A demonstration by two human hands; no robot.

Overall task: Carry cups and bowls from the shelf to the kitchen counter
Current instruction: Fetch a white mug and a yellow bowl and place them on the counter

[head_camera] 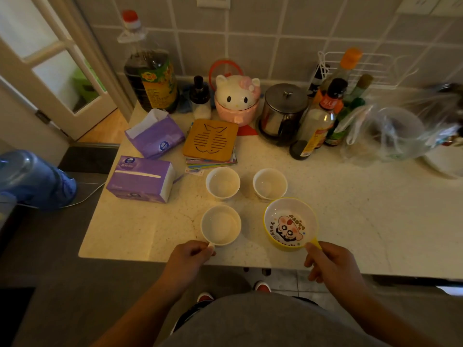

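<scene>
Two white cups, one to the left (222, 182) and one to the right (269, 183), stand side by side on the pale kitchen counter (350, 221). In front of them sits a third white cup (220, 225), and my left hand (189, 256) grips its handle at the near rim. To its right is a yellow bowl (290, 224) with a cartoon print inside. My right hand (330, 261) pinches the bowl's yellow handle at the counter's front edge. Both the cup and the bowl appear to rest on the counter.
Two purple tissue packs (141, 179) lie at the left. A wooden trivet (210, 140) on a stack of coasters sits behind the cups. A cat-shaped jar (236, 98), a steel pot (283, 111), several bottles (315, 131) and plastic bags (390, 131) line the tiled wall.
</scene>
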